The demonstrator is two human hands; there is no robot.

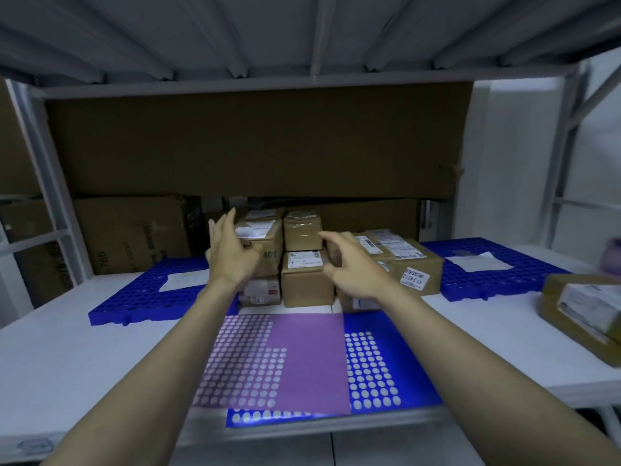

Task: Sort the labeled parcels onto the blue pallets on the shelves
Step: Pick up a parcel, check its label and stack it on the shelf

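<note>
Several brown labeled parcels [304, 280] are stacked at the back of the middle blue pallet [383, 364], which carries a purple sheet [302, 358]. My left hand [232, 253] reaches toward the left side of the stack, fingers straight, beside the upper left parcel [265, 235]. My right hand [349, 267] hovers in front of the stack's right part with fingers loosely curled, holding nothing. A low wide parcel [413, 264] lies at the stack's right. Another labeled parcel [584, 311] sits on the white shelf at the far right.
A blue pallet [141, 297] with a white paper lies at the left, another blue pallet [477, 270] with paper at the back right. Large cardboard boxes [134, 230] and a wide cardboard sheet [258, 139] stand behind. A grey shelf deck hangs low overhead.
</note>
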